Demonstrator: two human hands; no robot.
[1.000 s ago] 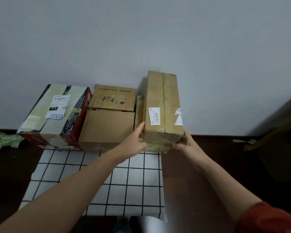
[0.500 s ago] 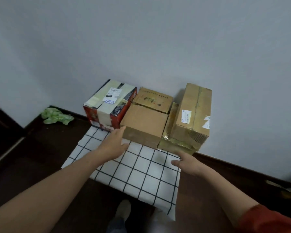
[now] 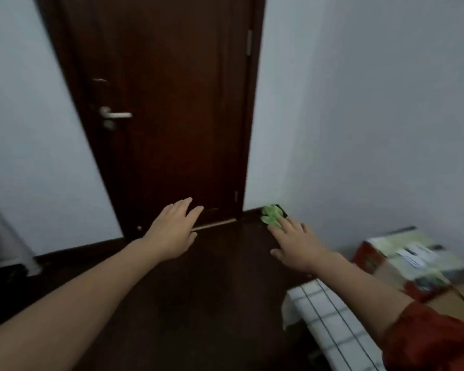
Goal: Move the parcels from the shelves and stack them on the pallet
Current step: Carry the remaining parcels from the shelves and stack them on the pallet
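White labels on the red-and-cream taped cardboard parcel are too blurred to read. It sits low at the right by the pale grey wall, just beside what seems to be a plain brown cardboard parcel and a white black-gridded cloth. The left hand and right hand reach over the dark wooden floor towards a dark brown door, each grip slack, fingers straight, holding nothing, apart from the 2 parcels.

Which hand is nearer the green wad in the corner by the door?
Right. In this view the right hand has fingertips at the green wad; the left hand is well to its left, before the door.
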